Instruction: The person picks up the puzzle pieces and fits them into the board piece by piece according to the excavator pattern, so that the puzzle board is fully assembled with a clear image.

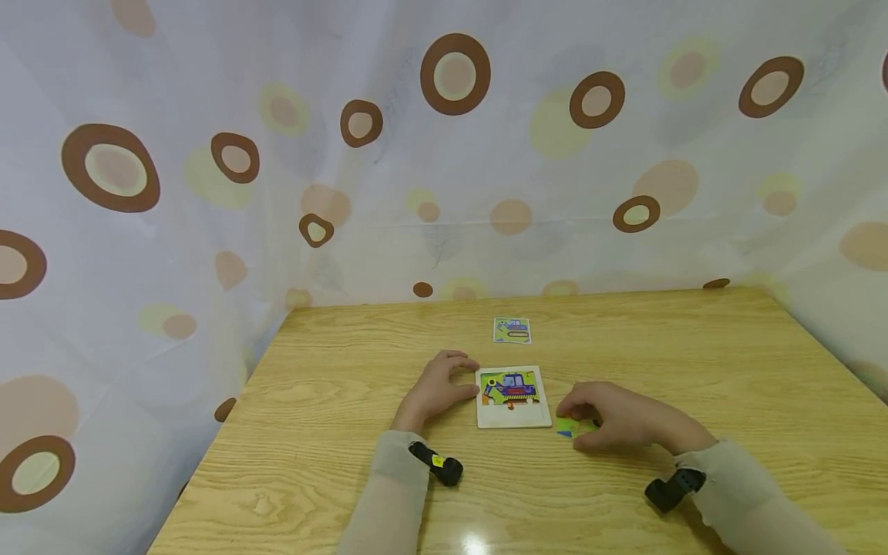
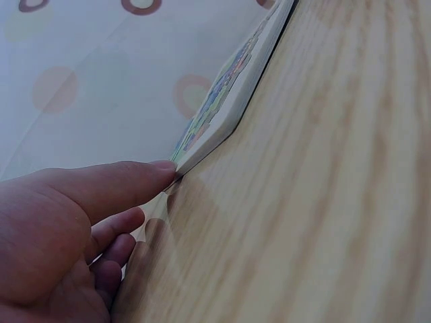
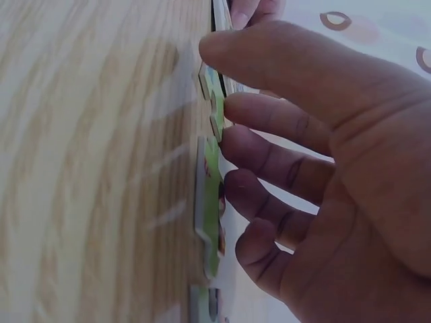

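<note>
A white-framed puzzle board (image 1: pixel 513 418) lies on the table, its upper part filled with a purple excavator picture and its lower strip bare. My left hand (image 1: pixel 438 389) is at its left side; in the left wrist view the thumb (image 2: pixel 145 178) touches the board's edge, with the other fingers loosely bent. To the board's right, my right hand (image 1: pixel 620 416) hovers low over a green puzzle piece (image 1: pixel 566 426), thumb and fingers spread around it. In the right wrist view the fingertips are right at that piece (image 3: pixel 217 114), which lies flat; the hand partly hides it.
A small excavator picture card (image 1: pixel 512 330) lies beyond the board. More green puzzle pieces (image 3: pixel 209 208) lie under my right hand, mostly hidden in the head view. The wooden table (image 1: pixel 312 401) meets a spotted cloth (image 1: pixel 388 254) at the back and sides.
</note>
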The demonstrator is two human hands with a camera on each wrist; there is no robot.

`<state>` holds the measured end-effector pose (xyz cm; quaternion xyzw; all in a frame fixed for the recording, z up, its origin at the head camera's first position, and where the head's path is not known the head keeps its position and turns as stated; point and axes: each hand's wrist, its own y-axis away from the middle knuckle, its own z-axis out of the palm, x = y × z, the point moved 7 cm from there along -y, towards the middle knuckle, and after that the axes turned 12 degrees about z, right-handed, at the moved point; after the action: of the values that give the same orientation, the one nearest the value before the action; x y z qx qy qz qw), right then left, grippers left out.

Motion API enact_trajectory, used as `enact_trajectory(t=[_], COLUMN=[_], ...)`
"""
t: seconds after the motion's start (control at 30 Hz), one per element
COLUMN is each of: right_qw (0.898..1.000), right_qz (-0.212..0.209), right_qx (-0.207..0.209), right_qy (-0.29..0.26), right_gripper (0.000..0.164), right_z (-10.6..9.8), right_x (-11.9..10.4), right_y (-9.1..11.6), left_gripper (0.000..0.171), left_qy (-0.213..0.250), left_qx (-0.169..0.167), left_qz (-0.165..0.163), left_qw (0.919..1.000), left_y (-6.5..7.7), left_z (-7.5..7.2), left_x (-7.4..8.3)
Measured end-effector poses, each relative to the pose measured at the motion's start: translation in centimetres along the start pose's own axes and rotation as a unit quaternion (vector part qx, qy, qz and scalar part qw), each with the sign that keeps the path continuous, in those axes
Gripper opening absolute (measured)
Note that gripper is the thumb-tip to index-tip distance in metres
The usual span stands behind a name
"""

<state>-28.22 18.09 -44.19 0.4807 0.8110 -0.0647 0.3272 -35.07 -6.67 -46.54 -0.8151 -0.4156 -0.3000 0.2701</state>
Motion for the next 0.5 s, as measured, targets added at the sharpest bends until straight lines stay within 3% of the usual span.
enact_trajectory(t=[0.2, 0.5], right_qw=[1.0, 1.0], right_qz=[0.019, 0.003], right_qx=[0.007, 0.001], right_qy=[0.006, 0.001], right_gripper=[0.031, 0.025], right_z=[0.12, 0.06], right_x=[-0.08, -0.73], right_y=[-0.27, -0.29], left_gripper=[0.036, 0.036], left_qy=[0.0, 0.002], left_qx=[-0.001, 0.003], left_qz=[0.003, 0.005], left_qw=[1.0, 1.0], left_y=[-0.01, -0.05], left_z=[-0.04, -0.12], left_x=[0.0, 0.03])
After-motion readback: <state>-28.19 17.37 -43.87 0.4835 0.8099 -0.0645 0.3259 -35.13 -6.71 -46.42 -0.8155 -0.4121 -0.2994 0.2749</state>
